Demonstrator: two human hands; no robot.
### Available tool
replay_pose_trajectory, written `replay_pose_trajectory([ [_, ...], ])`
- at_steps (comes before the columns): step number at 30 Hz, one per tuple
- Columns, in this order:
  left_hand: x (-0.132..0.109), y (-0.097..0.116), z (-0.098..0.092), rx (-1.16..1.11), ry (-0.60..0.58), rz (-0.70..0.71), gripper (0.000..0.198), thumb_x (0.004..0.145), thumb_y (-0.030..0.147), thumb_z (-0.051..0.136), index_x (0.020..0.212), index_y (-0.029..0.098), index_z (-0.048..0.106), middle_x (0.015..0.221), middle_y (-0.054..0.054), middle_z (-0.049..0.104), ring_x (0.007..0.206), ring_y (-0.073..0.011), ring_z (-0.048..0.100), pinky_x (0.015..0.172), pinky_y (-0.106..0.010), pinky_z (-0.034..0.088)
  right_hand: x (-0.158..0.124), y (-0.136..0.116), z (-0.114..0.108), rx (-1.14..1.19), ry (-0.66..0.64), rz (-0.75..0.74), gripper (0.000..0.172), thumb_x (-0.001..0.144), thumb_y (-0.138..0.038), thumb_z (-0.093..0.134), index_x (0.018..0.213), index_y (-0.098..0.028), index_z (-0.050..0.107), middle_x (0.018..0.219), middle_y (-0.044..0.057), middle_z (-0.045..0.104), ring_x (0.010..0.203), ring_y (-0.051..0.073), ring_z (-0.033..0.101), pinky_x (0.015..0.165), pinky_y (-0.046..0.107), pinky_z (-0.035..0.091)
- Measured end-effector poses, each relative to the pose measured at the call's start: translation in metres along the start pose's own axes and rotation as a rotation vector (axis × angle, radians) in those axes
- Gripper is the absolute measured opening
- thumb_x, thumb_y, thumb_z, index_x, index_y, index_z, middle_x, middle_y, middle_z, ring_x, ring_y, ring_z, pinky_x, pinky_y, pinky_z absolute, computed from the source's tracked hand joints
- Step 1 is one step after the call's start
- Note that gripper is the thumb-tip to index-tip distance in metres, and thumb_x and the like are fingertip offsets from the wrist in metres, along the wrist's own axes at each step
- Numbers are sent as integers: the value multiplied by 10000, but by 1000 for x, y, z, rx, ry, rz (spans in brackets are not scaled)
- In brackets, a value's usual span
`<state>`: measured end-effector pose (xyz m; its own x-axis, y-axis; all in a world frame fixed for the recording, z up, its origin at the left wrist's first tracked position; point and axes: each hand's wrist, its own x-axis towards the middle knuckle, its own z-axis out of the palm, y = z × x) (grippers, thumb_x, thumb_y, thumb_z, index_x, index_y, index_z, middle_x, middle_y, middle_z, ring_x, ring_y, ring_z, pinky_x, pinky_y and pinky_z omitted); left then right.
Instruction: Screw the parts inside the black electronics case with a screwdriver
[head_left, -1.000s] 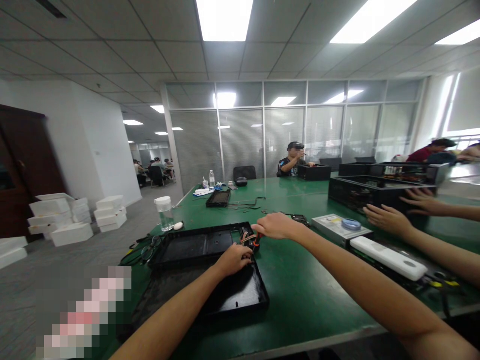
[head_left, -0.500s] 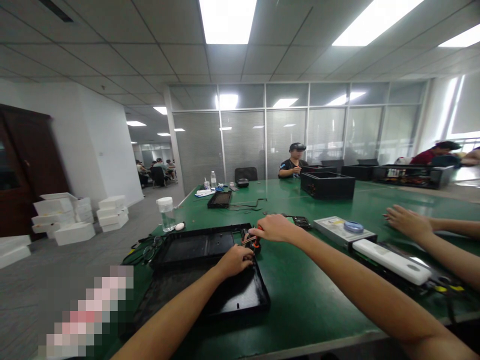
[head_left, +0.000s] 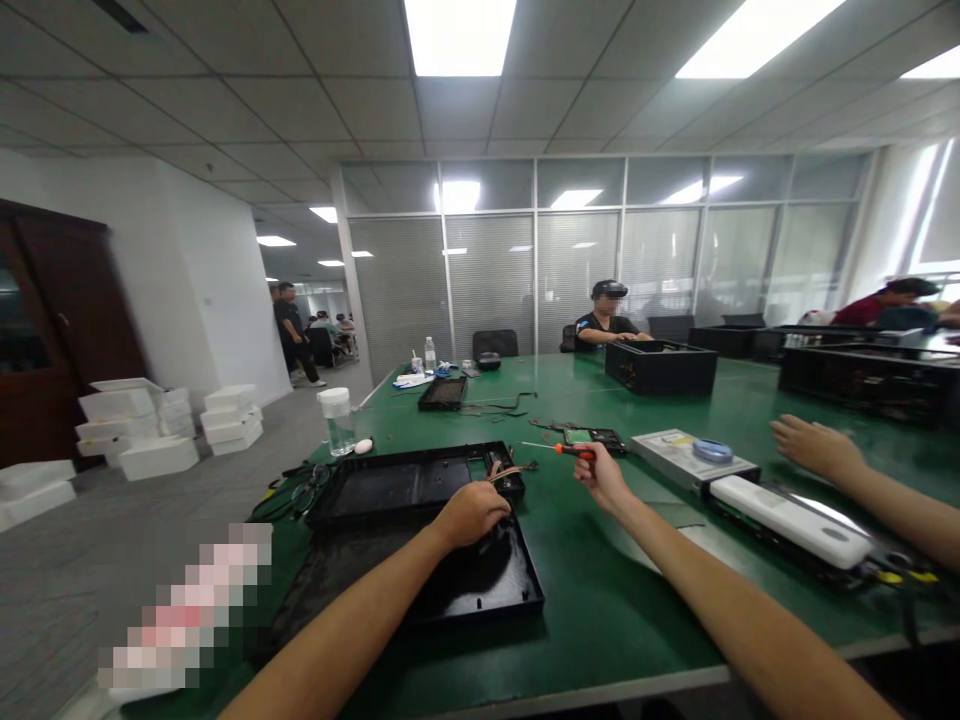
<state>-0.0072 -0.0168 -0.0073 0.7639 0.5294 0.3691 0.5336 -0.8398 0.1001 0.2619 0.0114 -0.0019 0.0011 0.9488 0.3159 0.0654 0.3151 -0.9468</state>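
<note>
Our right grip (head_left: 600, 478) is closed around the red-and-black handle of a slim metal-shafted screwdriver (head_left: 570, 451), its shaft pointing toward the desk's left edge. Our left grip (head_left: 474, 515) is bent low over the right end of two shallow black trays; its fingertips are hidden, so we cannot tell whether it pinches anything. It probably rests there to steady that end, while the screwdriver, held out past the trays, seems to stay clear of the thin reddish-brown wires (head_left: 517, 470) beside the left grip.

The trays lie toward the left edge of the green-topped desk (head_left: 600, 610): a rear compartmented black tray (head_left: 382, 485) and a glossy flat black tray (head_left: 517, 575) nearer us, close together, likely so both are within reach.

We count two trays, one screwdriver and one bunch of wires, whose strands are too fine to number. Toward the desk's right edge sit one silver metal box (head_left: 671, 455), one blue ring (head_left: 712, 451) lying on it, and one long white device (head_left: 791, 520). One co-worker's hand (head_left: 814, 448) is near these. By the left edge stands one clear white-lidded jar (head_left: 339, 425).
</note>
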Motion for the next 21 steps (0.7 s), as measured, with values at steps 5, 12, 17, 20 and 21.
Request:
replay_pose_trajectory([
  [5, -5, 1, 1, -34, -70, 47, 131, 768, 238, 554, 804, 216, 678, 787, -31, 590, 804, -154, 533, 788, -270, 396, 0, -2, 11, 252, 62, 97, 238, 798, -369, 293, 829, -192, 449, 688, 30, 530, 534, 131, 481, 539, 269, 439],
  [12, -5, 15, -19, 54, 70, 63, 259, 865, 285, 402, 814, 164, 625, 784, -67, 580, 846, -176, 510, 832, -298, 370, -22, -21, 38, 128, -170, -89, 180, 748, -362, 476, 805, -202, 419, 765, 16, 511, 601, 122, 497, 534, 246, 407],
  [17, -5, -2, -58, 162, 24, -32, 209, 841, 298, 440, 989, 173, 519, 963, -71, 563, 871, -182, 517, 778, -275, 386, -66, -51, 59, -537, -573, -393, 310, 809, -440, 436, 673, -164, 479, 647, 4, 521, 595, 126, 495, 580, 249, 383],
  [20, -23, -31, -78, 192, -53, -234, 238, 806, 352, 493, 966, 176, 480, 874, -41, 570, 759, -166, 531, 670, -239, 387, -111, -56, 73, -933, -773, -615, 164, 760, -336, 546, 792, -175, 551, 799, 30, 593, 725, 156, 557, 631, 244, 388],
  [21, -32, -42, -81, 196, -82, -283, 240, 792, 367, 513, 934, 175, 481, 835, -30, 570, 728, -160, 529, 647, -230, 380, -126, -54, 76, -1073, -715, -620, 146, 740, -303, 569, 815, -178, 553, 804, 37, 599, 711, 164, 564, 603, 245, 384],
])
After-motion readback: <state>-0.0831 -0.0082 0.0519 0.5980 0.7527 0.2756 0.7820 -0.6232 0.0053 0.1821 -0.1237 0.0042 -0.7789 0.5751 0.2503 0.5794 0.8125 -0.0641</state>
